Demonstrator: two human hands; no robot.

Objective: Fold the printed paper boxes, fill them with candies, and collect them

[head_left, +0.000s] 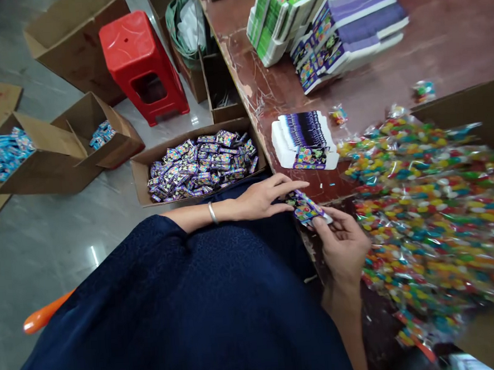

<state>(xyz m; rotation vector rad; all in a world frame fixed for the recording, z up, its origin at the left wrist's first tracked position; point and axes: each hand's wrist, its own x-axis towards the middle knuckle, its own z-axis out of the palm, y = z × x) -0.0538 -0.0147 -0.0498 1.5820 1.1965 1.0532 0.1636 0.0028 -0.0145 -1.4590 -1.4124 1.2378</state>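
A small purple candy box (305,208) with a colourful print is held between my two hands at the table's front edge. My right hand (342,238) pinches its right end, where a white flap shows, between thumb and fingers. At the opposite end, my left hand (270,196) has its thumb and fingers around the box. Just beyond my hands lies a fanned stack of flat purple cartons (305,139). To the right spreads a big heap of clear packets of jelly beans (433,212). Beside my left forearm, a cardboard box (142,183) holds many filled purple boxes (199,165).
Bundled green cartons (276,21) and purple cartons (346,34) stand at the table's back. A red stool (138,52) is on the floor. Cardboard boxes with blue packs (8,152) sit at the left. Two loose packets lie near the cartons, including one candy packet (338,115).
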